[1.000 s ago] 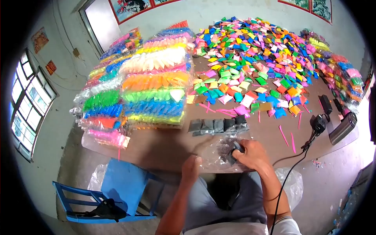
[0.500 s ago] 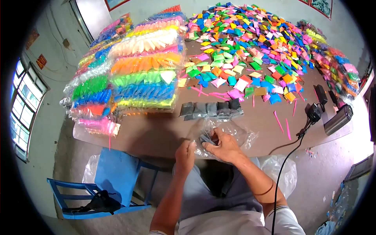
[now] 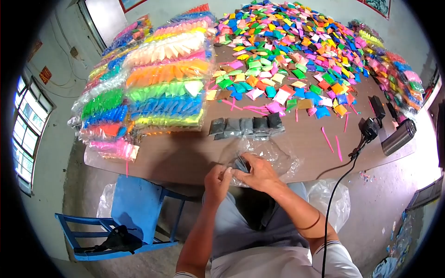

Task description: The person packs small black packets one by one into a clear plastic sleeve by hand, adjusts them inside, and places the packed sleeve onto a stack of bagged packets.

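Grasping small flat grey packets (image 3: 240,163) by the near edge of the brown table (image 3: 306,148), the right hand (image 3: 259,173) sits beside the left hand (image 3: 218,183), clenched on a clear plastic bag (image 3: 281,158), with square grey-black packets (image 3: 245,125) just beyond.

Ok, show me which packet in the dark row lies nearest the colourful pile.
The black packet at the row's right end, just short of a pink packet edging the pile; the other dark packets lie farther left.

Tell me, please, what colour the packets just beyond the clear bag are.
The packets are grey to black, clearest in head view.
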`<state>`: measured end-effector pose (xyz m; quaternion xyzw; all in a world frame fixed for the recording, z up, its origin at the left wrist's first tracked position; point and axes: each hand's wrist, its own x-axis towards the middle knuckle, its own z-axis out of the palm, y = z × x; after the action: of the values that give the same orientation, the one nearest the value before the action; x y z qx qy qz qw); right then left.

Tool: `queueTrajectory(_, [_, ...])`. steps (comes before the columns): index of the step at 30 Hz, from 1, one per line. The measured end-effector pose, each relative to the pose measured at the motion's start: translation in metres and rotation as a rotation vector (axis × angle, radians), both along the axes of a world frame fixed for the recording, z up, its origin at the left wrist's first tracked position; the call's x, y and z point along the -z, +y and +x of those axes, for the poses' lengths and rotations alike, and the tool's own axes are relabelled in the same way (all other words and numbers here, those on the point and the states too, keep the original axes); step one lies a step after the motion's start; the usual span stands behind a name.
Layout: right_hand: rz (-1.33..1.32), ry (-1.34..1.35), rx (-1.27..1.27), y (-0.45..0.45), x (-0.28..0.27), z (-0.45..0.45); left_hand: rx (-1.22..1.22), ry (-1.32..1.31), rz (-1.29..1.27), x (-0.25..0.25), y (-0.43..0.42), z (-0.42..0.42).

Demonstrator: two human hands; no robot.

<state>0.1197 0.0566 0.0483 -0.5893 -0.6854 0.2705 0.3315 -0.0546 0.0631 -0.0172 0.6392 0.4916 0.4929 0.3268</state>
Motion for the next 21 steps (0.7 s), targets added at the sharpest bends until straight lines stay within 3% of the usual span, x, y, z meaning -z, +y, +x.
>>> queueTrajectory(6, [-0.114, 0.384, -0.231, 0.006, 0.011, 0.015, -0.039, 0.042, 0.036, -0.006, -0.001, 0.001])
queueTrajectory(10, [-0.221, 0.404, -0.236, 0.009, 0.006, 0.018, -0.054, 0.057, 0.033, -0.005, -0.001, 0.001])
queueTrajectory(12, [-0.316, 0.273, -0.046, 0.010, -0.003, 0.016, -0.056, 0.066, 0.021, -0.003, 0.000, 0.000])
queueTrajectory(16, [-0.259, 0.217, 0.018, 0.005, -0.004, 0.009, -0.057, 0.055, 0.014, -0.002, 0.000, 0.000])
queueTrajectory(18, [-0.158, 0.203, -0.135, -0.001, -0.015, 0.008, -0.064, 0.058, -0.001, -0.004, -0.001, 0.000])
queueTrajectory(21, [-0.214, 0.317, -0.291, 0.000, -0.007, 0.016, -0.067, 0.030, 0.014, -0.006, -0.001, 0.000])
